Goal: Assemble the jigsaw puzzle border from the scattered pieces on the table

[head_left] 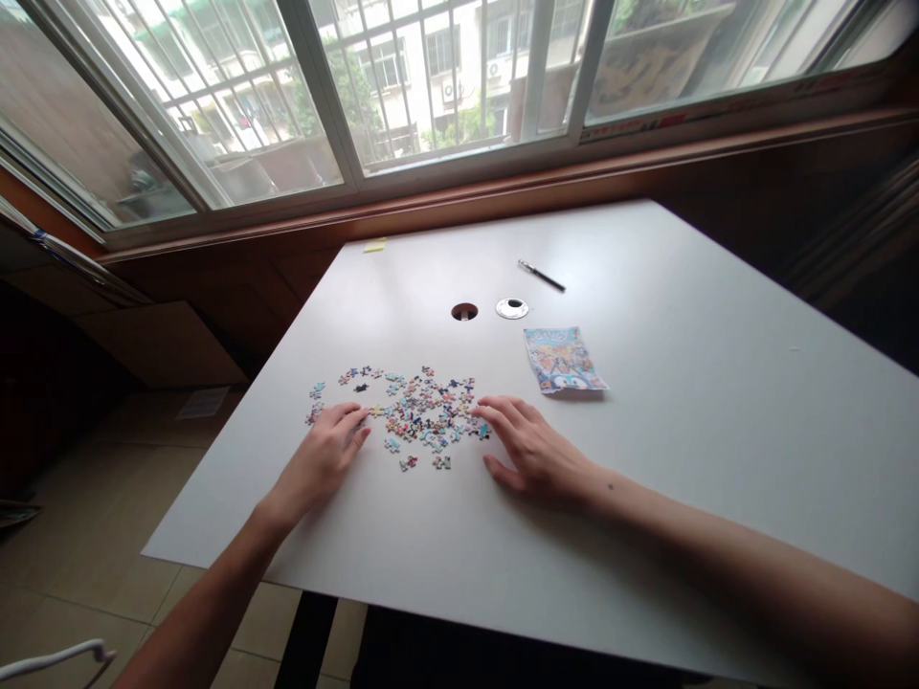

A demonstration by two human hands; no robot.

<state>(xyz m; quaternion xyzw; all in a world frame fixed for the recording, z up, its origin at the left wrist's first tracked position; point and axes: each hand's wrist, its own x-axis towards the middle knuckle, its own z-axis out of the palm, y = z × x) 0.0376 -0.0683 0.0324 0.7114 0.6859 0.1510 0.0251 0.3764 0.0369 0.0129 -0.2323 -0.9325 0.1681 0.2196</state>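
Observation:
Many small coloured jigsaw puzzle pieces lie in a loose heap on the white table, with a few strays around it. At the heap's left edge rests my left hand, fingers stretched towards the pieces and thumb apart. My right hand lies at the right edge, its fingertips by the outer pieces and its thumb spread. I see nothing held in either hand. A dark piece sits just above my left fingers. Some pieces near the fingertips are partly hidden.
On the white table, a creased picture sheet lies right of the pieces. Farther back are a round cable hole, its metal cover and a black pen. A yellow sticky note marks the far edge, below the window.

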